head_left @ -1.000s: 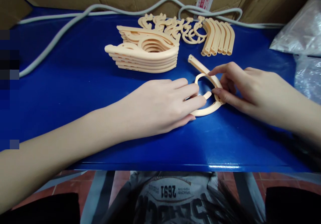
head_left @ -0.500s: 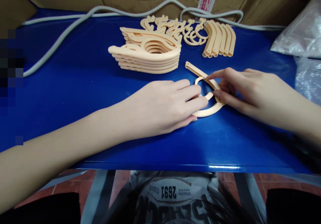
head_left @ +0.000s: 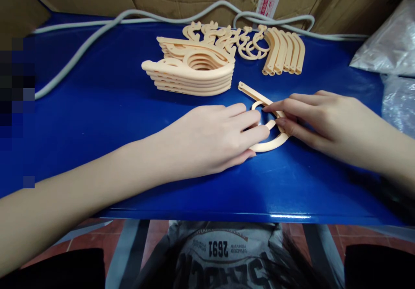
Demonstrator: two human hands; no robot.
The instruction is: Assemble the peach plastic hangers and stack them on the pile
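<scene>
A peach plastic hanger piece (head_left: pixel 271 144) with a round hook and a straight arm lies flat on the blue table (head_left: pixel 97 107). My left hand (head_left: pixel 214 138) lies palm down over its left part, fingers pressing on the curved body. My right hand (head_left: pixel 320 116) pinches the hook ring and the arm joint between thumb and forefinger. The part under my left palm is hidden.
A stack of peach hanger bodies (head_left: pixel 191 71) sits behind my hands. Loose hooks (head_left: pixel 249 42) and a row of curved arms (head_left: pixel 285 51) lie at the back. A grey cable (head_left: pixel 97 30) runs along the rear, cardboard boxes behind, clear plastic bags (head_left: pixel 389 42) at right.
The straight arm has swung down flatter toward the table. My right forefinger has stretched further left over the hook ring. My left hand has hardly moved.
</scene>
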